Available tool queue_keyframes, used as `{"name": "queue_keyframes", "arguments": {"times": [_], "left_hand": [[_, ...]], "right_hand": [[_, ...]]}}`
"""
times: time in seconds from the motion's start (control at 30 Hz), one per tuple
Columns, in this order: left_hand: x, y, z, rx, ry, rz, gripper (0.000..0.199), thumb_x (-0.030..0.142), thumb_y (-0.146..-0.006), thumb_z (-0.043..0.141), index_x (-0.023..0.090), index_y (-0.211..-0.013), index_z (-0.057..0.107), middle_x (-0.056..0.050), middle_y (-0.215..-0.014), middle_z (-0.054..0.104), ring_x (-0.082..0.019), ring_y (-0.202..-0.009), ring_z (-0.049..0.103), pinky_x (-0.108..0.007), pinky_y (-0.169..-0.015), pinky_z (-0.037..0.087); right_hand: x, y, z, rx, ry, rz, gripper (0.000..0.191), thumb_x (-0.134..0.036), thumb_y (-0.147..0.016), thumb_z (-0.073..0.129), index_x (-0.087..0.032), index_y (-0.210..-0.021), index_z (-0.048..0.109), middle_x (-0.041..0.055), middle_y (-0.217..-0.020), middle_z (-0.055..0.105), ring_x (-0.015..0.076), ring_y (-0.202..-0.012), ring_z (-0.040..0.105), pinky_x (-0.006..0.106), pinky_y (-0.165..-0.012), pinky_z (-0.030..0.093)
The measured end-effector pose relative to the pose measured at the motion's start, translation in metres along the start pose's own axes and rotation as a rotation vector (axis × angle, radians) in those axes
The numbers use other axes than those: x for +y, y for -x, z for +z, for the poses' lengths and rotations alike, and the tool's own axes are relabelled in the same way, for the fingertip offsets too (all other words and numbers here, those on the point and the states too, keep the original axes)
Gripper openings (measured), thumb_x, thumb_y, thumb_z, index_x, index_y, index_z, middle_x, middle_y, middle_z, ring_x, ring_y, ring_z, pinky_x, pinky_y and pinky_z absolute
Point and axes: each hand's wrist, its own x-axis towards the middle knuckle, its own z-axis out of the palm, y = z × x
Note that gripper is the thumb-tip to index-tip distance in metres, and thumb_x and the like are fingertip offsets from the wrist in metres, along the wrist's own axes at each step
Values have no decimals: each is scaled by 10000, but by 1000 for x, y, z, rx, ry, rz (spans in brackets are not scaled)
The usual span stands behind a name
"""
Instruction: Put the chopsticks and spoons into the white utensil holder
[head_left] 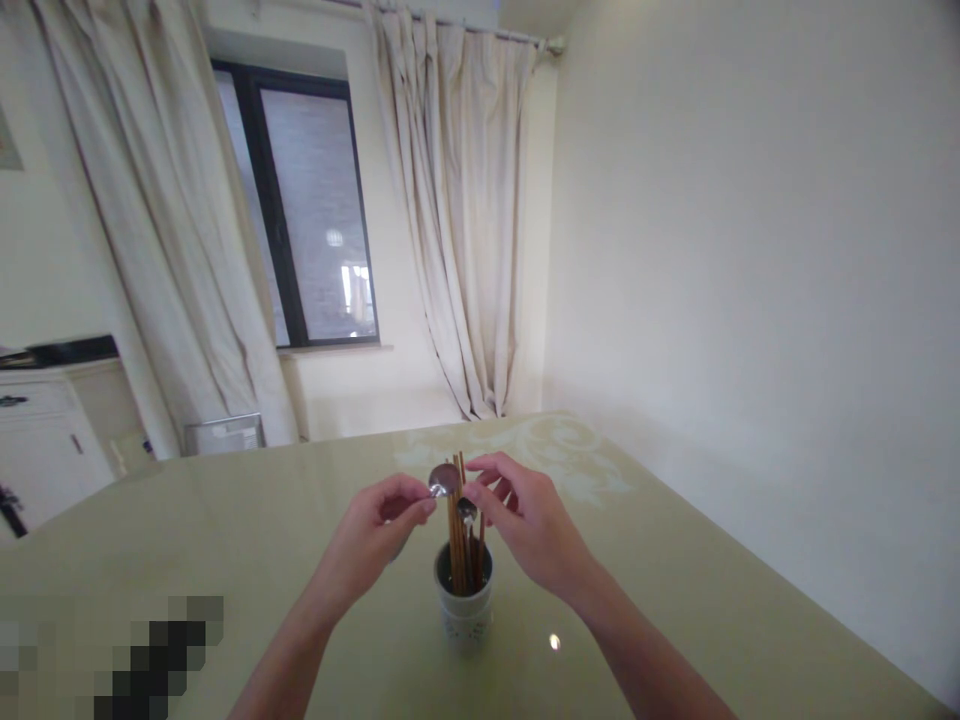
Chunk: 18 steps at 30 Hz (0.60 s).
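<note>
A white cup [465,612] stands on the table, with several wooden chopsticks [455,550] upright in it. A large shiny spoon bowl [445,480] rises above the rim among their tops. My left hand [382,515] pinches this bowl's left edge between thumb and fingers. Lower down shows a smaller metal spoon [466,510], bowl up. On the other side, my right hand [529,515] is beside the chopstick tops and the small spoon, its thumb and forefinger apart. Whether its fingertips touch them I cannot tell. The lower ends of the utensils are hidden inside the cup.
The pale green table [300,530] has a glossy top with a swirl pattern at its far corner. A white wall [750,300] runs along its right side. Behind are curtains [465,200], a window [319,210] and a white cabinet [45,430]. The lower left corner is pixelated.
</note>
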Motion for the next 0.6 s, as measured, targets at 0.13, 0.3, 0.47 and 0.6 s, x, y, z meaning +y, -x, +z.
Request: {"name": "queue_keyframes", "arguments": {"times": [0.13, 0.3, 0.47, 0.6], "left_hand": [[24, 8, 12, -177, 48, 59, 318, 512, -890, 711, 199, -939, 740, -53, -911, 777, -198, -856, 704, -296, -792, 550], [-44, -7, -18, 29, -396, -60, 315, 398, -1008, 518, 178, -1010, 744, -98, -1039, 781, -250, -992, 713, -349, -902, 545], [-122, -2, -30, 102, -1081, -291, 338, 170, -994, 510, 188, -1266, 710, -152, -1326, 702, -314, -1206, 672, -420, -1001, 500], [-141, 7, -23, 38, -1127, -318, 352, 161, -1028, 452, 214, -1273, 698, -130, -1328, 699, -297, -1212, 673, -404, -981, 499]], "right_hand": [[-4, 3, -3, 76, 74, -94, 194, -318, -1033, 575, -221, -954, 723, 30, -897, 764, 164, -776, 698, 247, -677, 506], [3, -1, -23, 200, 218, -104, 210, -347, -1034, 559, -222, -978, 718, 54, -918, 771, 187, -760, 689, 285, -690, 505], [12, -5, -22, 88, 448, -84, 209, -307, -1043, 542, -226, -957, 715, 41, -899, 757, 187, -773, 664, 288, -709, 451], [19, -5, -3, -132, 607, -13, 226, -273, -1058, 547, -231, -907, 711, 27, -882, 760, 182, -790, 672, 276, -689, 387]]}}
